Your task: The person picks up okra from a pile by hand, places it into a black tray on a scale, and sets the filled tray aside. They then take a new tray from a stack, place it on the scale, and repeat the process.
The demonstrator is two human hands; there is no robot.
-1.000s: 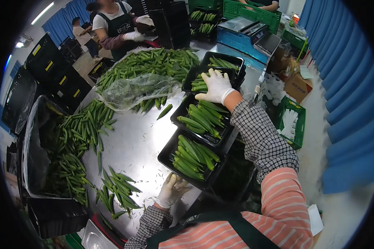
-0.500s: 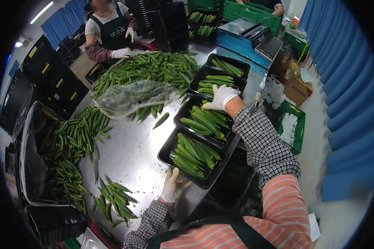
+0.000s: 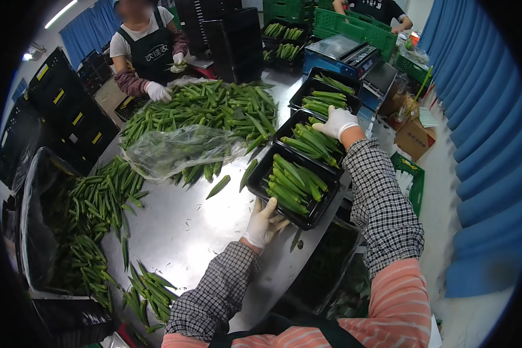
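A row of black trays with green okra runs away from me along the right side of the metal table. My left hand, in a white glove, is against the near edge of the nearest tray, fingers apart and partly under it. In a white glove too, my right hand rests at the right end of the second tray, its fingertips on the okra; whether they grip anything is unclear. Two more filled trays stand beyond, touching in line.
A large okra heap under crumpled plastic covers the far left. A co-worker stands behind it. Blue scales and a green crate are at the back. Black crates are stacked left.
The row of trays has shifted away and to the right, with both my hands moving along beside it. The co-worker's raised hand now holds okra.
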